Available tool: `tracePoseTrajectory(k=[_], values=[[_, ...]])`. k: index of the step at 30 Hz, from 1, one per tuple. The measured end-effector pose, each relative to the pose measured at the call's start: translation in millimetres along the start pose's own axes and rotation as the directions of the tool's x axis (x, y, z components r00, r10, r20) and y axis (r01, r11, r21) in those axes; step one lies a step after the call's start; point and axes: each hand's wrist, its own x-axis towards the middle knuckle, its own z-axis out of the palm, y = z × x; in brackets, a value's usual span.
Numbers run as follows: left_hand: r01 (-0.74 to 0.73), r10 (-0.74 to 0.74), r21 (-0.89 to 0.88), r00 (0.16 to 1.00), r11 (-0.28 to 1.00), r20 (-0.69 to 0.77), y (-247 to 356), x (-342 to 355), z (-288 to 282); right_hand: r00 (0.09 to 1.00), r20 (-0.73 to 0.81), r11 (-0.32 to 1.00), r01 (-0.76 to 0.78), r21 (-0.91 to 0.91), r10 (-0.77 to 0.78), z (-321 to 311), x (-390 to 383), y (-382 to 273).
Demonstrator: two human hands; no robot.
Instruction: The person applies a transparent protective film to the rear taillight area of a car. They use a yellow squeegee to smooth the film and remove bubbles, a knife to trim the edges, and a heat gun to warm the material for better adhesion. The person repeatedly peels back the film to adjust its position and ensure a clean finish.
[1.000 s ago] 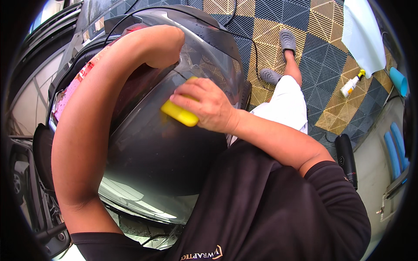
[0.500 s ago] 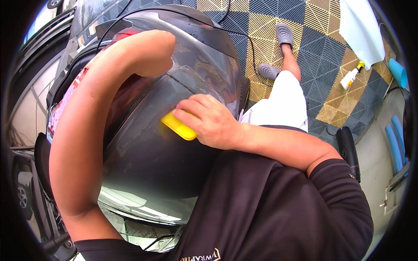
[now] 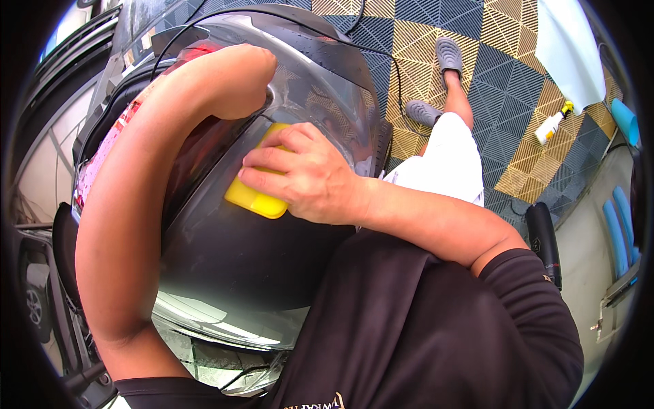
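In my right hand (image 3: 300,174) is a yellow squeegee (image 3: 255,199), pressed flat on the dark, glossy car body panel (image 3: 231,255). The fingers wrap over its top, and its far end shows beyond them. My left hand (image 3: 248,85) is closed in a fist farther up the panel, beside a red light (image 3: 199,146) partly covered by my left forearm. Creased clear film (image 3: 300,112) spreads over the panel from this fist, which grips it; the fingertips are hidden.
A black cable (image 3: 320,33) runs across the car's far end. Another person's white shorts (image 3: 443,163) and grey clogs (image 3: 448,54) are beyond the panel. On the tiled floor (image 3: 504,82) lies a white spray bottle (image 3: 549,128). A black cylinder (image 3: 541,238) stands at the right.
My right hand has slid the yellow squeegee a little to the left and away from me along the panel. The left fist has stayed nearly in place.
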Motion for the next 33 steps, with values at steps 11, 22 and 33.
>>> tracePoseTrajectory(k=[11, 22, 33], values=[[0.236, -0.184, -0.231, 0.957, 0.944, 0.224, 8, -21, -22, 0.996, 0.089, 0.998, -0.004, -0.064, 0.01, -3, 35, -24], [-0.054, -0.539, -0.747, 0.659, 0.662, -0.525, 5, -226, -2, 0.996, 0.052, 0.992, -0.063, -0.111, 0.069, -4, 23, 46], [-0.034, -0.9, -0.925, 0.221, 0.378, -0.376, 94, -346, 154, 0.966, 0.177, 0.971, -0.155, -0.184, 0.187, -6, 10, 30]])
